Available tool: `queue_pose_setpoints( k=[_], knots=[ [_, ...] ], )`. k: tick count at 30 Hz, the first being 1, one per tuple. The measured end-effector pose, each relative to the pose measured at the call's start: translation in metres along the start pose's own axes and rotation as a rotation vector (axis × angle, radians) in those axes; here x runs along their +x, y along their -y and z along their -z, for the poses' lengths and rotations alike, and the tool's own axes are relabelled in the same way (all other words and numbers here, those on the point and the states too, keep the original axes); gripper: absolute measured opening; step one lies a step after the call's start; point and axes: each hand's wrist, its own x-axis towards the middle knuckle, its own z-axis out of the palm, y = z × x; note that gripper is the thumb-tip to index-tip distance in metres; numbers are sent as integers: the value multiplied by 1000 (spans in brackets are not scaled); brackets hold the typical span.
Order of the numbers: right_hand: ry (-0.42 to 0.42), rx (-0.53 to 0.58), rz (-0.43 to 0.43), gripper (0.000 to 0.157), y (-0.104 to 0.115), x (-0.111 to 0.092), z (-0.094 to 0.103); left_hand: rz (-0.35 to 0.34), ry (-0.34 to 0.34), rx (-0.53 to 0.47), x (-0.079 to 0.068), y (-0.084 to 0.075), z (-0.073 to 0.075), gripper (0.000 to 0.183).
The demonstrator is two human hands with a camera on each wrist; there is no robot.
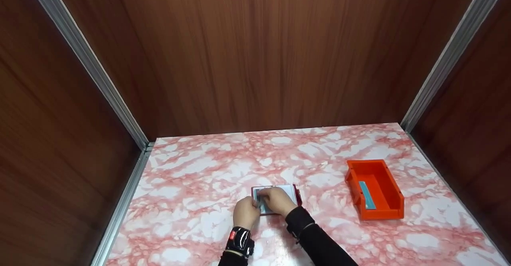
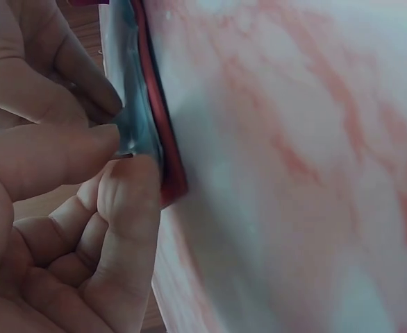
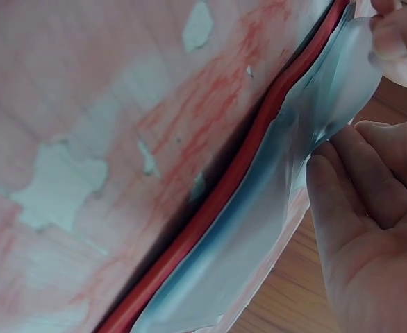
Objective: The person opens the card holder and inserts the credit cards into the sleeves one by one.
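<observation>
A small red-covered booklet with clear plastic pages lies open on the table, near its middle front. My left hand is at the booklet's left end, where thumb and forefinger pinch the edge of a plastic page. From the right, my right hand reaches across the booklet with bent fingers at that same page, close to the left fingertips. In the right wrist view the bluish clear page bulges up from the red cover edge. The right fingertips are partly hidden behind the page's edge.
An orange open-front bin stands to the right, with a flat teal strip leaning inside it. The table has a pink and white marbled top. Dark wood panels with metal corner posts enclose the back and sides.
</observation>
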Motion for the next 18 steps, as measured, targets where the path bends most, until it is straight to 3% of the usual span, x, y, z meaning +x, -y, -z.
queue_pose_setpoints(
  k=[7,18],
  knots=[
    [12,16,-27,21,0,0,1,54,24,-4,0,4,-1,16],
    [22,32,-77,22,-1,0,4,79,30,-6,1,5,-4,19]
  ],
)
